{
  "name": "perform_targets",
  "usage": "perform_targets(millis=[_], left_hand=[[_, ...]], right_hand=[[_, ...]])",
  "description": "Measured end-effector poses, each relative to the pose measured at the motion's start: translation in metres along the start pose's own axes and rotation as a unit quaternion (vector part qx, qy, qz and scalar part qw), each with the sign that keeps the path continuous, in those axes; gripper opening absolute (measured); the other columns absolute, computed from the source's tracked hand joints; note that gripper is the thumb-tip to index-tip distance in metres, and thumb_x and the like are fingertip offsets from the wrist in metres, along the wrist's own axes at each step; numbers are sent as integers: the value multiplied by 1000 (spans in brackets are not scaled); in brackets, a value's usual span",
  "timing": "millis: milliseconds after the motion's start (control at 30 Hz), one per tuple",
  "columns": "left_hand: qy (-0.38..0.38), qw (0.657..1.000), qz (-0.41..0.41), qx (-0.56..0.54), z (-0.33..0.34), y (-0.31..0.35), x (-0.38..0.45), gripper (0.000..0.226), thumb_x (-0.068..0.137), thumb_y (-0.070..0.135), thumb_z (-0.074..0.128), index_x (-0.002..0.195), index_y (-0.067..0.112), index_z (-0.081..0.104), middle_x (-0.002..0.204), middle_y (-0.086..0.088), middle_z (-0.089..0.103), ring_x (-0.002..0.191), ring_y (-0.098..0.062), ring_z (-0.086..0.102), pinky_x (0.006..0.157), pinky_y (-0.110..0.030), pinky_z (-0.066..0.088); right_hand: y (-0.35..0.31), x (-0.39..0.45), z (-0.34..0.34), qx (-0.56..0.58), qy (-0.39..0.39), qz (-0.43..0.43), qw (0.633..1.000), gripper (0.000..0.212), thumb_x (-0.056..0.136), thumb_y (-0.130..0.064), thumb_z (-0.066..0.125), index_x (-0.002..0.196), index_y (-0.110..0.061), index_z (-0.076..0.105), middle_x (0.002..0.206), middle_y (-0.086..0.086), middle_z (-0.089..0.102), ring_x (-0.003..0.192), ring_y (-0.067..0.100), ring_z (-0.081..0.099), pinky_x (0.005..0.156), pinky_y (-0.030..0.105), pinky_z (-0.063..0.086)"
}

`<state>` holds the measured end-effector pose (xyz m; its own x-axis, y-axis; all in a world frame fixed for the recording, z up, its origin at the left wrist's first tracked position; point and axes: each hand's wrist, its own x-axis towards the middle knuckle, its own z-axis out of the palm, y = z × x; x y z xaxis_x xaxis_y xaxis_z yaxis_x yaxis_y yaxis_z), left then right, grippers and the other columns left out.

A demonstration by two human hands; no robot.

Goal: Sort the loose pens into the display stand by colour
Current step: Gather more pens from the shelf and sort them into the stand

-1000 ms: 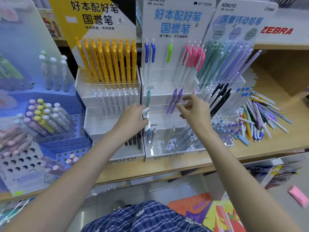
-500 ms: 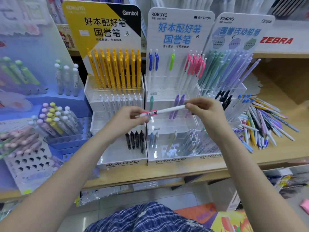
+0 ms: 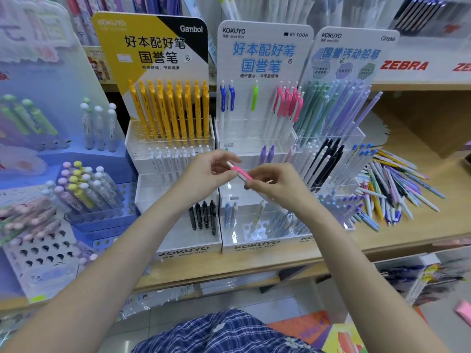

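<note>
A white pen with a pink clip (image 3: 240,172) lies slanted between my two hands in front of the middle display stand (image 3: 257,247). My left hand (image 3: 206,174) pinches its clip end and my right hand (image 3: 276,183) grips the lower end. A pile of loose pens (image 3: 397,184) in mixed colours lies on the shelf to the right. In the stand's top row stand two blue pens (image 3: 226,98), a green pen (image 3: 254,96) and several pink pens (image 3: 289,103). Two purple pens (image 3: 266,152) stand in the row below.
A yellow-pen stand (image 3: 170,108) with black pens (image 3: 204,217) low down sits left of the middle one. A pastel pencil stand (image 3: 336,110) is at its right. Blue stands with round-topped pens (image 3: 84,187) fill the left. The wooden shelf edge (image 3: 254,266) runs below.
My right hand took hold of the pink-clipped pen held by my left. The hands have since drawn closer together, and the pen now slants, clip end up-left.
</note>
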<state>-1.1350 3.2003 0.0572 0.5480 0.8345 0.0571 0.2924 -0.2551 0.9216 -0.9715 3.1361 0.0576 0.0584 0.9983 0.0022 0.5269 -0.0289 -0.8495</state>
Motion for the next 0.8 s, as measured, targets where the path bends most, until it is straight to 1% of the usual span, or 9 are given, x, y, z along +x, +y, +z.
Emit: perform_targets(millis=[67, 133, 200, 267, 333, 433, 533, 633, 800], left_hand=[[38, 996, 30, 69, -2, 3, 4, 28, 87, 11, 61, 114, 19, 58, 100, 7, 61, 94, -7, 58, 86, -17, 45], [60, 977, 65, 192, -4, 6, 10, 35, 91, 13, 55, 126, 14, 52, 118, 3, 58, 110, -8, 51, 96, -19, 36], [50, 951, 84, 292, -5, 7, 20, 38, 93, 15, 50, 132, 12, 48, 133, 0, 50, 124, -13, 43, 103, -23, 28], [24, 930, 77, 359, -4, 6, 32, 41, 94, 16, 47, 134, 11, 45, 141, -4, 44, 131, -18, 37, 108, -30, 25], [-7, 907, 60, 416, -3, 1, 42, 43, 94, 17, 46, 136, 9, 43, 145, -6, 39, 133, -22, 34, 110, -34, 24], [-12, 891, 49, 451, -1, -9, 46, 44, 94, 18, 45, 137, 12, 43, 150, -4, 31, 134, -23, 29, 111, -36, 21], [-1, 893, 54, 446, -2, -12, 47, 42, 94, 18, 45, 135, 13, 46, 149, -2, 33, 131, -23, 32, 109, -36, 24], [2, 896, 59, 439, -4, -11, 49, 39, 94, 18, 45, 132, 13, 50, 148, -1, 36, 127, -23, 36, 106, -35, 27], [11, 897, 71, 436, -2, -11, 48, 38, 93, 20, 46, 129, 12, 52, 147, -3, 37, 124, -23, 38, 104, -33, 31]], right_hand=[[-1, 5, -10, -36, 57, 3, 998, 14, 82, -19, 69, 94, -14, 72, 74, -11, 64, 66, 1, 55, 67, 20, 47], [-4, 11, -30, 6, 163, 7, 987, 15, 83, -16, 68, 96, -9, 71, 72, -10, 62, 62, 0, 54, 62, 15, 46], [-10, 20, -55, 59, 273, -8, 960, 15, 82, -11, 69, 96, -5, 70, 74, -4, 66, 62, -1, 60, 64, 14, 49], [-15, 33, -75, 64, 338, -29, 939, 7, 82, -6, 68, 88, -5, 69, 76, 6, 69, 67, 9, 68, 71, 27, 57], [-16, 48, -85, 32, 370, -45, 927, 4, 82, -5, 67, 82, -10, 67, 77, 8, 69, 70, 16, 70, 75, 36, 58], [-9, 63, -82, -23, 363, -49, 930, 6, 83, -6, 64, 80, -10, 67, 73, 8, 68, 68, 18, 70, 75, 41, 58], [-4, 68, -76, -88, 335, -30, 937, 9, 87, -6, 62, 82, -2, 68, 71, 9, 68, 68, 20, 69, 74, 40, 58], [-7, 72, -81, -133, 321, -19, 938, 13, 89, -7, 59, 83, 1, 68, 74, 14, 69, 67, 23, 68, 73, 40, 57], [0, 94, -92, -189, 293, 42, 936, 18, 86, -8, 58, 78, 6, 64, 72, 21, 66, 68, 34, 67, 70, 47, 57]])
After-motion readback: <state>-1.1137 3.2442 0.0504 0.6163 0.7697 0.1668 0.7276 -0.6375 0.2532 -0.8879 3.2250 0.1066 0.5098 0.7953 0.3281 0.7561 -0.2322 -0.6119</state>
